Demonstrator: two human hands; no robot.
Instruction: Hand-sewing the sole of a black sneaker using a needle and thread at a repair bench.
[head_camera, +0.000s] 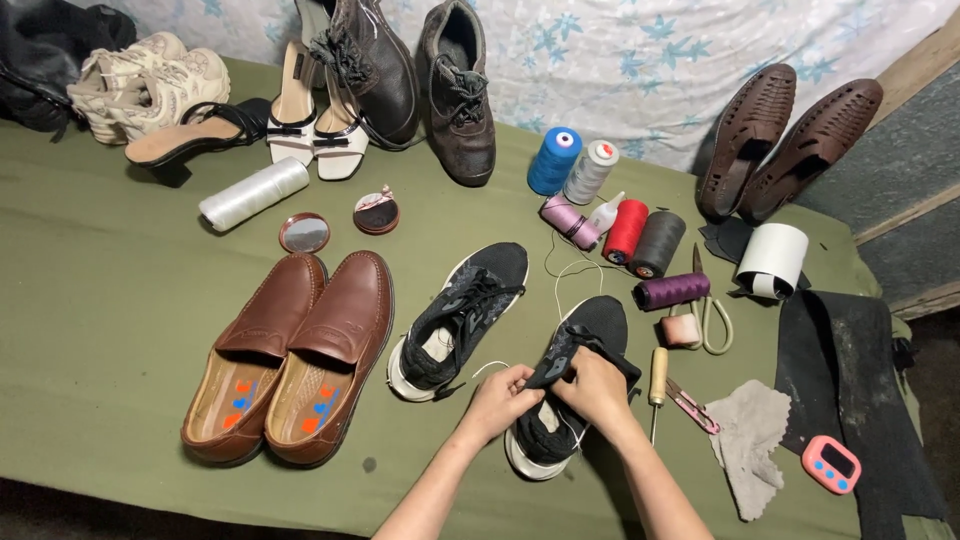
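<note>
Single head view, looking steeply down.
Set above and close behind both hands, facing forward across green table toward flowered back wall.

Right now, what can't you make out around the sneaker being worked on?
Head view only:
- Black sneaker opening: covered by left hand and right hand.
- Needle, if any: too small to see.
- White thread: its end disappears under the hands.
- Black bag: cut by the frame edge.
</note>
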